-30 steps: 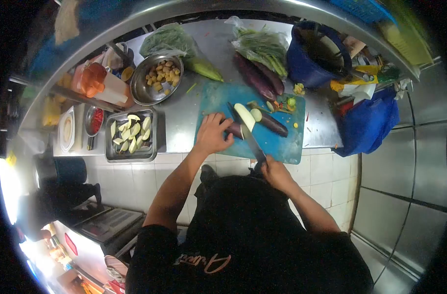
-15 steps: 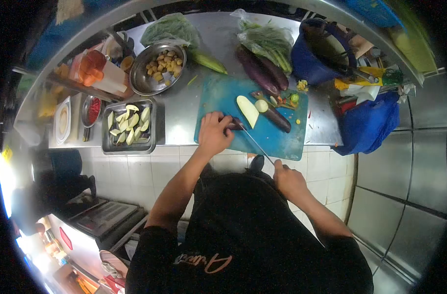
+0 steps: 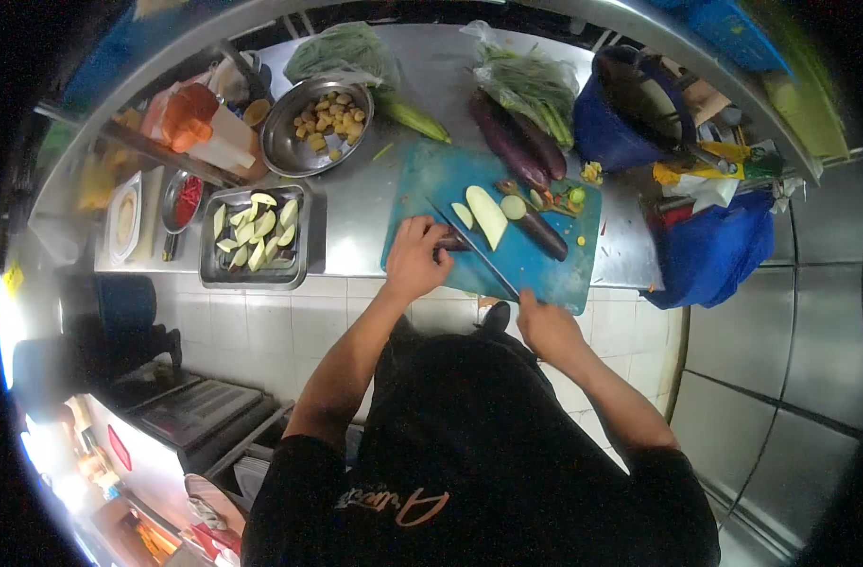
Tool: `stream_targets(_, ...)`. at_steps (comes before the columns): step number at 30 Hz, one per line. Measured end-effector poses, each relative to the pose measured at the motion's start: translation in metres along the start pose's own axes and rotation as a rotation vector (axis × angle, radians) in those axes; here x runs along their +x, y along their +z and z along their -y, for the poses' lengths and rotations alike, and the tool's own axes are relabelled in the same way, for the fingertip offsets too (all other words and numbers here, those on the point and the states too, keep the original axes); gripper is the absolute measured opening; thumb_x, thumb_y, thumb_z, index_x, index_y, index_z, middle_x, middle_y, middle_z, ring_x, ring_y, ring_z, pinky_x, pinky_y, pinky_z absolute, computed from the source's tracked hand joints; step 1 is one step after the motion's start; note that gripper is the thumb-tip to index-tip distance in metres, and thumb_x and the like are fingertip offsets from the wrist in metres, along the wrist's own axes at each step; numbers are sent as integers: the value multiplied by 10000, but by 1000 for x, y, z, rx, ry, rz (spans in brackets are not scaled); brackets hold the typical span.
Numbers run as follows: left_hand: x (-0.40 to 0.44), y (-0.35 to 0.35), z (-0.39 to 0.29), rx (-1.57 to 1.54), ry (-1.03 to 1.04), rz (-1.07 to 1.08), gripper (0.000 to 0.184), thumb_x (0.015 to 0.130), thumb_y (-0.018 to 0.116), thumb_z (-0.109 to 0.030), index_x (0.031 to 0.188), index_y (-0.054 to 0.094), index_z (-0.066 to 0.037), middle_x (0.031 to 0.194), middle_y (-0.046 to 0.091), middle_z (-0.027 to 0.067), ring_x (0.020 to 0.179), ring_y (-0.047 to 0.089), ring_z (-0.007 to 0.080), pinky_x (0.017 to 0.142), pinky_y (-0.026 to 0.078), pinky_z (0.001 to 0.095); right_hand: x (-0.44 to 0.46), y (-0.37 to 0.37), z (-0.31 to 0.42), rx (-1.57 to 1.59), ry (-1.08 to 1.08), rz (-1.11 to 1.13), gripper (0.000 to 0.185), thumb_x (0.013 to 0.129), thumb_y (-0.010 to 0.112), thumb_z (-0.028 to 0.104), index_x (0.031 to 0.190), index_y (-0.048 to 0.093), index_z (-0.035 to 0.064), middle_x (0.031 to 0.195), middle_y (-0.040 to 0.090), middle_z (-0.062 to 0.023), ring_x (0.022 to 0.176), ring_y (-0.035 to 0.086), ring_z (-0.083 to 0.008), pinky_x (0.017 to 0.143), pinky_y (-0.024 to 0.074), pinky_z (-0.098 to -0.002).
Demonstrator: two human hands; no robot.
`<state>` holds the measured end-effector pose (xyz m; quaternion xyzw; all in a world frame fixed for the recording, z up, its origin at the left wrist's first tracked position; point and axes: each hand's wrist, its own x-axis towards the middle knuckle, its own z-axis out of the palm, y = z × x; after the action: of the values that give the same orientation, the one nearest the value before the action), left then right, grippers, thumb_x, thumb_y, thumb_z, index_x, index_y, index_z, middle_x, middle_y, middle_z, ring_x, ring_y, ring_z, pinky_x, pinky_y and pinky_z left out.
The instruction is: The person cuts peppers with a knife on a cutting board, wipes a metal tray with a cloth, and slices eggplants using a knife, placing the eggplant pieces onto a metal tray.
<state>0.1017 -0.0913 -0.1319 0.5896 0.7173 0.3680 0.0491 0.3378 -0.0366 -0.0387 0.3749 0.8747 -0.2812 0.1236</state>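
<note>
My left hand is closed over a dark purple eggplant piece on the blue-green cutting board. In my right hand is the handle of a knife, its blade slanting up and left just beside that piece. A small pale slice lies along the far side of the blade. Right of it rests a larger piece with its pale cut face up. Farther right sits another eggplant section, with a round cut end. Trimmings are scattered near the board's far right corner.
A metal tray of cut eggplant wedges stands left of the board. Behind it are a steel bowl of yellowish chunks and a small pan of red pieces. Whole eggplants, bagged greens and a blue bucket stand beyond the board.
The knife has moved up and left, its tip now past the held piece. A small slice now lies separate between the blade and the larger cut piece. The left hand keeps its hold.
</note>
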Motion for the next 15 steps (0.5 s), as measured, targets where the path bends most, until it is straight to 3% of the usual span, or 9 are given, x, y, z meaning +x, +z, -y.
stream_targets(3,0,-1,-1,-2,-28,28,315,652,602,-88,966,606,-64,1040,517,130,995,497,314,848,452,409,-11,19,-11,-12,47,8,185,888,442,131,1007,437,-10,715,613,-273,675,609,-464,617,480,-562)
stream_targets(6,-1,2,1,-6,-8,27,309,650,603,-82,958,602,-61,1044,518,133,1003,499,315,844,456,405,28,46,-13,21,-30,-49,214,866,438,122,1015,446,-30,745,614,-303,692,618,-476,645,496,-559)
stream_targets(9,-1,-1,4,-13,12,10,310,648,602,-76,957,601,-59,1032,522,133,992,506,315,831,463,399,53,41,-8,123,-112,-98,182,890,437,137,1001,438,-6,720,610,-282,680,606,-469,638,481,-562)
stream_targets(15,-9,-9,10,29,-11,-46,309,644,606,-77,952,608,-56,1000,537,119,956,519,312,812,471,394,5,13,-2,-16,-33,2,182,883,459,130,1005,442,-5,711,610,-276,666,599,-483,641,468,-575)
